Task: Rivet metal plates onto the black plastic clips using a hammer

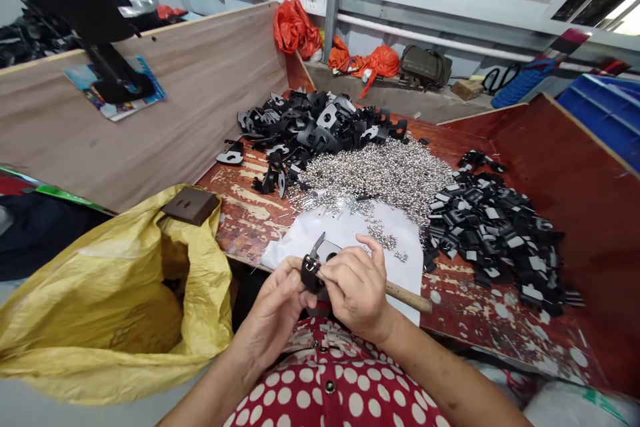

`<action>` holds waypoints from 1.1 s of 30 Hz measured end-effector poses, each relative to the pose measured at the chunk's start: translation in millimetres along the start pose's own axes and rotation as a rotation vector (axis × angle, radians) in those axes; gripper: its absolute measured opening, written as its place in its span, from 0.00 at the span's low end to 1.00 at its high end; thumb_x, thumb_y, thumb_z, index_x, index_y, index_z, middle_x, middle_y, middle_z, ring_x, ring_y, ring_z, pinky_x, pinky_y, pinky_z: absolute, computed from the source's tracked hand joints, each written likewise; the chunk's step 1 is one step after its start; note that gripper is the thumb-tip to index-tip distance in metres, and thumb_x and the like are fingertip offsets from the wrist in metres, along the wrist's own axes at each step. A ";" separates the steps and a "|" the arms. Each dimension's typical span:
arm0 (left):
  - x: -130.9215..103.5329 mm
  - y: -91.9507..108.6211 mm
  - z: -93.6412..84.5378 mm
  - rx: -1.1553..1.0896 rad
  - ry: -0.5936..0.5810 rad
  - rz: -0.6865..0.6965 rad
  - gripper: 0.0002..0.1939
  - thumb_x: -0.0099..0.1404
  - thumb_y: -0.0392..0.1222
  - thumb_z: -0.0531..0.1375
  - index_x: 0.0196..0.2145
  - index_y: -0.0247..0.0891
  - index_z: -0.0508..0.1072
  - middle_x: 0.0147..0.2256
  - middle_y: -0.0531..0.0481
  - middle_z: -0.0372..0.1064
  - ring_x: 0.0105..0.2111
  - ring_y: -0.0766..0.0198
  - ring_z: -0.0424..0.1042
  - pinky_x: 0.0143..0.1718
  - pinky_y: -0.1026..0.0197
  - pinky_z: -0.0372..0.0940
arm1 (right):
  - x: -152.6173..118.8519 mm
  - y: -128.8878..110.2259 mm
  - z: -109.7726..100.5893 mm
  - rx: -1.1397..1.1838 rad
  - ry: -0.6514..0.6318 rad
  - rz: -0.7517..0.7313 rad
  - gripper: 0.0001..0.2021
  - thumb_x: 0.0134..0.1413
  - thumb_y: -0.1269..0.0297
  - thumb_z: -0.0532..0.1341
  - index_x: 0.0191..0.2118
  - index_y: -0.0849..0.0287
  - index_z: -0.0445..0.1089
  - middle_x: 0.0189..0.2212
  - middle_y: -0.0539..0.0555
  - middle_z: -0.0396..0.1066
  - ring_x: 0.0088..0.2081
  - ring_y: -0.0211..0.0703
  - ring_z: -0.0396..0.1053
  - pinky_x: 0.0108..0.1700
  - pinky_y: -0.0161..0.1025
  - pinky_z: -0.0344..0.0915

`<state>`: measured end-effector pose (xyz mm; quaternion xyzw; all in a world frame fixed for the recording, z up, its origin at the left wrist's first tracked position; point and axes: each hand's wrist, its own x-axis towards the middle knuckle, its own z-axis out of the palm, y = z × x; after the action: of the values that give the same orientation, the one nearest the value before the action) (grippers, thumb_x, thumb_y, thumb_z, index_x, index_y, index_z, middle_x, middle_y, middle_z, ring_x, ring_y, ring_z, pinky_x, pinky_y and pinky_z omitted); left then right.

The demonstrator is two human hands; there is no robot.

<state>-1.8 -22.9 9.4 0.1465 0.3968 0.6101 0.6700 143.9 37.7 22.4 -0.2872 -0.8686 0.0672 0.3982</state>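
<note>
My left hand (pixel 277 303) pinches a small black plastic part (pixel 311 272) in front of my body, its fingers closed round the lower left side. My right hand (pixel 357 283) is closed with thumb and fingertips against the part's right side, the little finger raised. Whatever lies between those fingertips is hidden. From under the right hand a round wooden handle (pixel 413 297) sticks out to the right; whether the hand grips it I cannot tell. Just beyond the part shows a grey metal piece (pixel 320 245). Beneath lies a white sheet (pixel 405 230) with loose small metal pins (pixel 385 237).
Behind the sheet spreads a heap of shiny metal pins (pixel 380 170), with black bracket-like parts (pixel 320 123) piled farther back. More black parts (pixel 495 227) lie right. A yellow sack (pixel 100 293) gapes at left. Wooden boards (pixel 200 93) wall the red table (pixel 245 207).
</note>
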 end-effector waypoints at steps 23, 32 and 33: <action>8.2 -30.8 -39.5 1.037 0.192 0.357 0.13 0.70 0.45 0.56 0.36 0.43 0.81 0.33 0.49 0.78 0.35 0.55 0.74 0.41 0.61 0.62 | -68.6 25.3 -76.1 -0.093 -0.326 0.169 0.27 0.69 0.71 0.53 0.71 0.52 0.55 0.31 0.52 0.72 0.29 0.42 0.71 0.32 0.38 0.68; 8.4 -34.9 -42.7 1.057 0.205 0.400 0.14 0.71 0.44 0.55 0.30 0.43 0.77 0.26 0.52 0.71 0.28 0.59 0.67 0.36 0.62 0.60 | -79.6 22.6 -60.4 -0.160 -0.405 0.148 0.28 0.69 0.73 0.51 0.71 0.57 0.54 0.29 0.52 0.70 0.29 0.42 0.70 0.31 0.37 0.69; 9.1 -35.8 -42.2 1.056 0.201 0.396 0.14 0.71 0.44 0.55 0.30 0.42 0.77 0.26 0.52 0.71 0.29 0.59 0.68 0.36 0.62 0.60 | -79.5 22.4 -60.5 -0.151 -0.436 0.163 0.27 0.69 0.72 0.51 0.71 0.56 0.55 0.30 0.52 0.71 0.28 0.42 0.70 0.31 0.36 0.69</action>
<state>-7.2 -34.2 -45.4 0.4742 0.6747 0.4538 0.3376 239.3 5.5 3.5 -0.3642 -0.9104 0.0945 0.1722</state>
